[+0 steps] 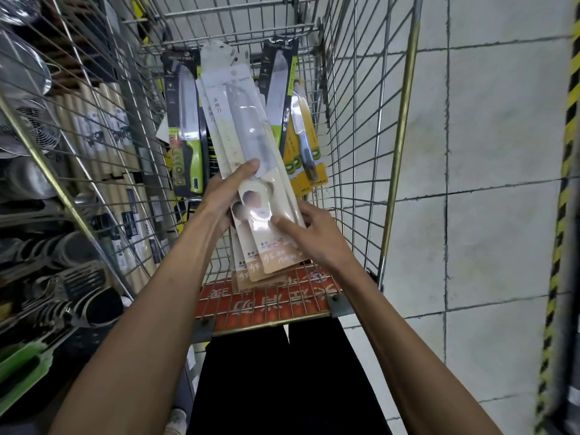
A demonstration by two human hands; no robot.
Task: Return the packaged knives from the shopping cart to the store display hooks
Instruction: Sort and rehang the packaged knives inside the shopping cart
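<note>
Fingers of left hand and right hand clamp stacked white knife packs inside the cart, beside green-handled packs.

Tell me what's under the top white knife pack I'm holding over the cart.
More white knife packs lie fanned beneath the top pack, their edges showing at both ends. The left hand and right hand hold the stack. The lower packs' knives and exact count are covered.

Left hand fingers hidden behind knife packages; their small print unreadable.
</note>
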